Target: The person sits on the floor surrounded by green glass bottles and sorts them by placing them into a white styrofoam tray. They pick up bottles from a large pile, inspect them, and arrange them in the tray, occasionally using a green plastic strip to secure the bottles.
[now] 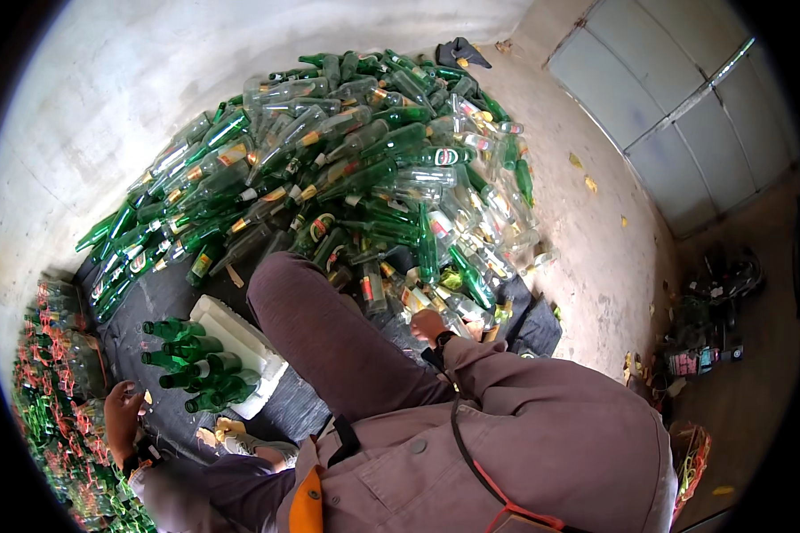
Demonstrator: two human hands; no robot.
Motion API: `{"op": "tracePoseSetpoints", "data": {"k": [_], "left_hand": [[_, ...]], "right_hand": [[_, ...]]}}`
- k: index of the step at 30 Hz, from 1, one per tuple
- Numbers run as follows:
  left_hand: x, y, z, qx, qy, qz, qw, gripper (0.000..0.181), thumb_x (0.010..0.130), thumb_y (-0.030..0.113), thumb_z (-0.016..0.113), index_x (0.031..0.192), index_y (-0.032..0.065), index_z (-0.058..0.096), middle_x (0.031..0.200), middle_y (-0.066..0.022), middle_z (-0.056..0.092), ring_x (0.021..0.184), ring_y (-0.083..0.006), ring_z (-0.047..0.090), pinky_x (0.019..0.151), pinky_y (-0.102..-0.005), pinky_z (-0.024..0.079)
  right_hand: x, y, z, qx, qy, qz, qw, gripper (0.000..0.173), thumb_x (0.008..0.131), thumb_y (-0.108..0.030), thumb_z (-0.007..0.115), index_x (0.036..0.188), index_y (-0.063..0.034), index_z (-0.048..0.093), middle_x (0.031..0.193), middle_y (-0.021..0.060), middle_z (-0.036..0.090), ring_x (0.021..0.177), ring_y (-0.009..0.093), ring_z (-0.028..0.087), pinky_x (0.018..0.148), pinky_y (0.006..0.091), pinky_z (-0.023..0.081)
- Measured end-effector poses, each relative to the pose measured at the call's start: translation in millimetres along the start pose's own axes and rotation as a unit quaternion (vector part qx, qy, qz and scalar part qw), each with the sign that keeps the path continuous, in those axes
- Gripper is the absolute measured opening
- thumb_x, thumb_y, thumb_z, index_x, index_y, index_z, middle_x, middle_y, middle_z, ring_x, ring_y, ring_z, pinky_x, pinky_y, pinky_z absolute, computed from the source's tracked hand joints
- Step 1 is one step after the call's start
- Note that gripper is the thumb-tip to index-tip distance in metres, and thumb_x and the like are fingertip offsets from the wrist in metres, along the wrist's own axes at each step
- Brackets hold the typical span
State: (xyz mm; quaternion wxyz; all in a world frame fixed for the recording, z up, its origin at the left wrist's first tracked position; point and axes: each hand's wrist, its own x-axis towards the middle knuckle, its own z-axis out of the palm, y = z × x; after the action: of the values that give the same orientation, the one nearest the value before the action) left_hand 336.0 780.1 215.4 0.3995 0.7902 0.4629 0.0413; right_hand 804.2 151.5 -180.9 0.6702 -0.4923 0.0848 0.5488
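Note:
My left hand point(124, 412) is at the lower left, fingers loosely curled and apart, with nothing visible in it. It is beside a small group of green glass bottles point(197, 363), bunched with their necks pointing left. They rest against a white foam block point(267, 380). My right hand point(428, 326) is half closed at the near edge of a large heap of loose glass bottles point(347, 153), green and clear, many with labels. Just beyond its fingers lies a clear bottle with a yellowish label point(416, 300); whether the hand grips a bottle is hidden.
Bottles bundled with red string point(60, 373) are stacked along the left wall. Dark sheeting point(167, 293) covers the floor under the bottles. My bent knee point(293, 286) stands between my hands. A metal door point(667, 106) is at the upper right. Yellow leaves point(591, 184) lie on the concrete.

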Motion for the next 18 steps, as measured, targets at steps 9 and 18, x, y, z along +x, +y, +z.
{"op": "tracePoseSetpoints", "data": {"k": [9, 18], "left_hand": [[0, 6, 2, 0.014, -0.007, -0.027, 1.0, 0.038, 0.087, 0.008, 0.07, 0.122, -0.0061, 0.063, 0.084, -0.0092, 0.068, 0.067, -0.0152, 0.065, 0.06, -0.0289, 0.052], [13, -5, 11, -0.024, -0.007, -0.031, 0.999, 0.04, 0.085, 0.007, 0.07, 0.122, -0.0077, 0.063, 0.084, -0.0116, 0.07, 0.066, -0.0163, 0.067, 0.061, -0.0296, 0.054]], "right_hand": [[29, 24, 3, -0.132, 0.106, 0.004, 0.986, 0.024, 0.099, -0.023, 0.047, 0.096, -0.0052, 0.063, 0.085, 0.0131, 0.058, 0.069, 0.03, 0.058, 0.056, 0.0466, 0.049], [80, -120, 102, -0.533, 0.362, -0.327, 0.691, 0.017, 0.086, -0.015, 0.061, 0.099, -0.0074, 0.071, 0.093, 0.02, 0.071, 0.094, 0.04, 0.067, 0.082, 0.0487, 0.053]]}}
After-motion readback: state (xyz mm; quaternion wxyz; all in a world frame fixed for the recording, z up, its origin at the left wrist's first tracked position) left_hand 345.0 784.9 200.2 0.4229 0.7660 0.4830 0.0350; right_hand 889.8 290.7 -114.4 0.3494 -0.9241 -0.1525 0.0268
